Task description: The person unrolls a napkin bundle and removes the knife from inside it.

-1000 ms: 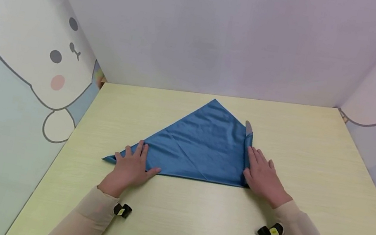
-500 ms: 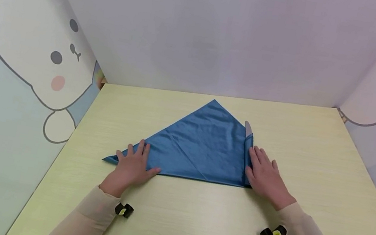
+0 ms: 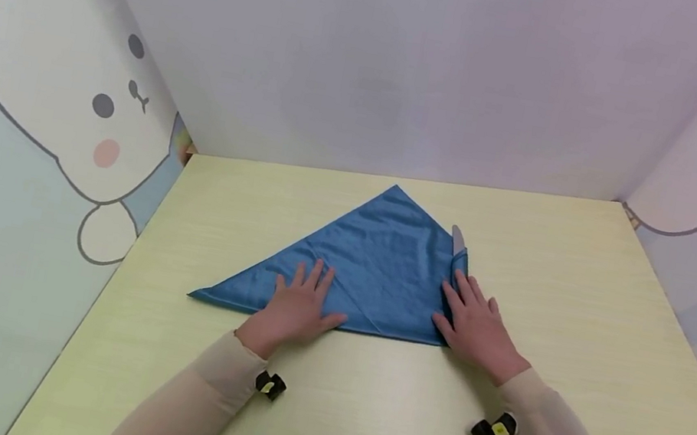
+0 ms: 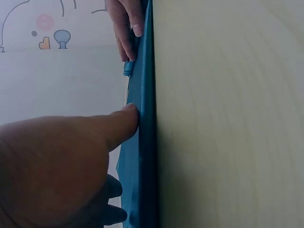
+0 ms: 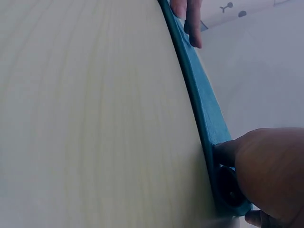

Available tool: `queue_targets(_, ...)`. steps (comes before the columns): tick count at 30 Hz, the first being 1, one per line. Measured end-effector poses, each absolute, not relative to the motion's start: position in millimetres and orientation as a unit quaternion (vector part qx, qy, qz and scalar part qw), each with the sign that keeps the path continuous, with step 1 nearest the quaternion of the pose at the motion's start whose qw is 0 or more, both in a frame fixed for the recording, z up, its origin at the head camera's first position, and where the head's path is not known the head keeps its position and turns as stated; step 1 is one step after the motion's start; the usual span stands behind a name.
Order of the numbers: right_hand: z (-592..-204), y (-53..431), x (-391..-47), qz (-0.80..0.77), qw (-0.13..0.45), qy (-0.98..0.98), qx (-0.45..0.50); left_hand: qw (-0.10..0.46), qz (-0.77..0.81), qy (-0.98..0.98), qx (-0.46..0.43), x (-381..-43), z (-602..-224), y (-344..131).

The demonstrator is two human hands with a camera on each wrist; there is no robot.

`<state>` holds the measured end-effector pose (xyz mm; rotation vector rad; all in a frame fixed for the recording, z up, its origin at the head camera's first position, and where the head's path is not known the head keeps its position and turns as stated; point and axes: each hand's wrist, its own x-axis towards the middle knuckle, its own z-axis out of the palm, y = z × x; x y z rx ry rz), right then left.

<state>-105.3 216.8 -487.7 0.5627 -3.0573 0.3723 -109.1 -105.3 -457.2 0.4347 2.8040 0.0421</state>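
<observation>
A shiny blue cloth (image 3: 389, 264), folded to a triangle with its long edge toward me, lies flat on the table in the head view. Its right side is wound into a narrow roll (image 3: 462, 259), and a flat grey blade-like tip (image 3: 458, 238) sticks out at the far end. The rest of that piece is hidden inside. My left hand (image 3: 296, 309) rests on the cloth, left of the middle, fingers spread. The right hand (image 3: 479, 329) lies over the roll with extended fingers. In the right wrist view its thumb (image 5: 224, 153) touches the cloth beside the roll's hollow end (image 5: 230, 190).
The pale wooden table (image 3: 341, 418) extends around the cloth. A plain light wall (image 3: 409, 73) stands at its far edge, with cartoon-printed panels (image 3: 51, 79) on both sides. A small black device (image 3: 271, 386) is on the left wrist, and another black device (image 3: 494, 430) on the right.
My left hand has moved right along the cloth, uncovering its left corner. The right hand has shifted slightly left, its fingers now reaching across the roll onto the flat cloth.
</observation>
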Motion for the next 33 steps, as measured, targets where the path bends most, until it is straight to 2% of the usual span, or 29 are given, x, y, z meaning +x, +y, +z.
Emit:
queue_targets(14, -491, 223, -107, 0.127, 0.015, -0.973, 0.193, 0.164, 0.002, 0.970, 0.179, -105, -459, -93)
queue_targets(33, -486, 230, -103, 0.135, 0.019, -0.972, 0.190, 0.145, -0.004, 0.971, 0.192, -106, -462, -94)
